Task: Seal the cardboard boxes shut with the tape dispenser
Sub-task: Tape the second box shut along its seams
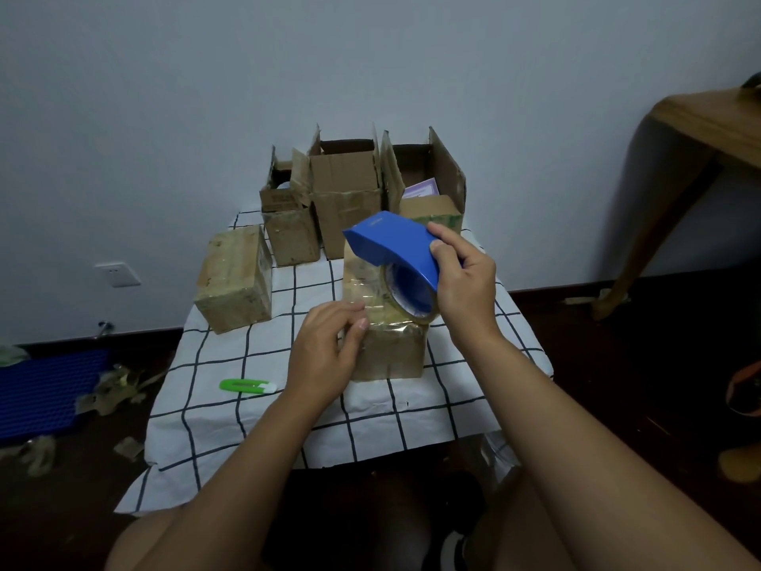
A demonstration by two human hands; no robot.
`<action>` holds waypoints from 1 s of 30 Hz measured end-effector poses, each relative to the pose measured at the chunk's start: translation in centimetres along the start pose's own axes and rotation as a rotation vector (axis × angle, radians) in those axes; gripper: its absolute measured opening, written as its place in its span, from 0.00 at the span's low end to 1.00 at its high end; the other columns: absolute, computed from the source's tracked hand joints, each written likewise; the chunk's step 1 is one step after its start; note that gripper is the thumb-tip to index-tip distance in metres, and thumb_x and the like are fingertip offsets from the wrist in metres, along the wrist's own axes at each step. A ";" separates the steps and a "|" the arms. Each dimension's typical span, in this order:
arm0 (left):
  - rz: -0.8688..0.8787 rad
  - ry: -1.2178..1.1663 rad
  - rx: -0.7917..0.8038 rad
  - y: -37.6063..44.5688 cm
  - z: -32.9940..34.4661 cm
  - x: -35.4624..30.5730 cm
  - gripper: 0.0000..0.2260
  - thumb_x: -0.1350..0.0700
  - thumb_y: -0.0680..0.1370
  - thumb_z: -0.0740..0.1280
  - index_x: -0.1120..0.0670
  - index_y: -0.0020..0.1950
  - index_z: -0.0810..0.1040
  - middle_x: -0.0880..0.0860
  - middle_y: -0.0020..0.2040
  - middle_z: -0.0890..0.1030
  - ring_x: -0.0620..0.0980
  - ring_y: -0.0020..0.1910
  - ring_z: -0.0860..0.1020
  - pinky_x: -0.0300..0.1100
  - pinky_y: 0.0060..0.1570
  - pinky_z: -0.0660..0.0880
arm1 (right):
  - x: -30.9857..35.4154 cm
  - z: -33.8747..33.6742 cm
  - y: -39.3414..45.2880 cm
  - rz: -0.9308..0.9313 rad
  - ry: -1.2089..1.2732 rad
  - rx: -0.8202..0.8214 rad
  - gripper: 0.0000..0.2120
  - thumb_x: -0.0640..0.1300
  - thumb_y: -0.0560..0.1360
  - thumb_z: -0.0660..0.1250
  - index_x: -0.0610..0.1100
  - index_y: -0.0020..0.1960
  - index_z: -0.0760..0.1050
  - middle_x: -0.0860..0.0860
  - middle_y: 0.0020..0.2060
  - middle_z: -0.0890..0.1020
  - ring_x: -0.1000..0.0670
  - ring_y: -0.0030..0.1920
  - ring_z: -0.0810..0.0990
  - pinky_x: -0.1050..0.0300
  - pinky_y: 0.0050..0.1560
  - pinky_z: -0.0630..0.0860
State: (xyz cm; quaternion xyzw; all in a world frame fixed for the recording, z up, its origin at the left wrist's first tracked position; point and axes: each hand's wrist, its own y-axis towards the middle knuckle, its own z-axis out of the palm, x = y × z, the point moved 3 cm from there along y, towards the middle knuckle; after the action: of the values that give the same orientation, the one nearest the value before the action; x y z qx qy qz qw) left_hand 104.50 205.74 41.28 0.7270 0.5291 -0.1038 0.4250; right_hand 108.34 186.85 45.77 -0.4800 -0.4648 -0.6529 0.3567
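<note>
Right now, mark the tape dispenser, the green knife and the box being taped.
tape dispenser [397, 241]: head view, on its blue cover.
green knife [243, 385]: head view, middle of its green handle.
box being taped [391, 352]: head view, on its bare front face below the tape.

Glossy blue plastic tape dispenser [393, 245], shiny clear tape over a rough matt cardboard box [389, 352], on checked cloth [230, 364].

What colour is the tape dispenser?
Blue; the dispenser shows clearly in the head view.
</note>
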 end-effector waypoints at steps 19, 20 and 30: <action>-0.121 -0.287 0.180 0.2 -0.8 2.8 0.11 0.53 0.83 0.61 0.42 0.61 0.78 0.40 0.60 0.80 0.42 0.62 0.75 0.41 0.58 0.73 | 0.3 -0.7 0.0 0.009 0.009 0.070 0.12 0.44 0.82 0.63 0.60 0.55 0.80 0.58 0.54 0.81 0.56 0.54 0.80 0.60 0.52 0.80; -0.128 -0.293 0.182 0.3 -0.8 2.7 0.10 0.50 0.82 0.62 0.40 0.60 0.79 0.39 0.60 0.80 0.42 0.62 0.75 0.41 0.57 0.73 | 0.3 -0.7 0.0 0.009 0.009 0.071 0.12 0.44 0.82 0.63 0.60 0.55 0.80 0.58 0.54 0.81 0.55 0.55 0.80 0.60 0.52 0.80; -0.081 -0.132 0.011 1.0 0.8 1.7 0.06 0.50 0.73 0.74 0.51 0.42 0.80 0.37 0.48 0.80 0.43 0.54 0.74 0.34 0.52 0.69 | 0.0 -0.9 -0.2 0.005 0.027 0.057 0.12 0.45 0.81 0.63 0.61 0.55 0.80 0.57 0.54 0.81 0.58 0.54 0.80 0.61 0.50 0.80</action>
State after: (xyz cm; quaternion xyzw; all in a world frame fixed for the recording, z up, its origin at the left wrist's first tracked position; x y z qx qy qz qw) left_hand 106.31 206.24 40.25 0.6991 0.5282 -0.1715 0.4504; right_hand 107.90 186.03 45.66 -0.4620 -0.4768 -0.6451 0.3783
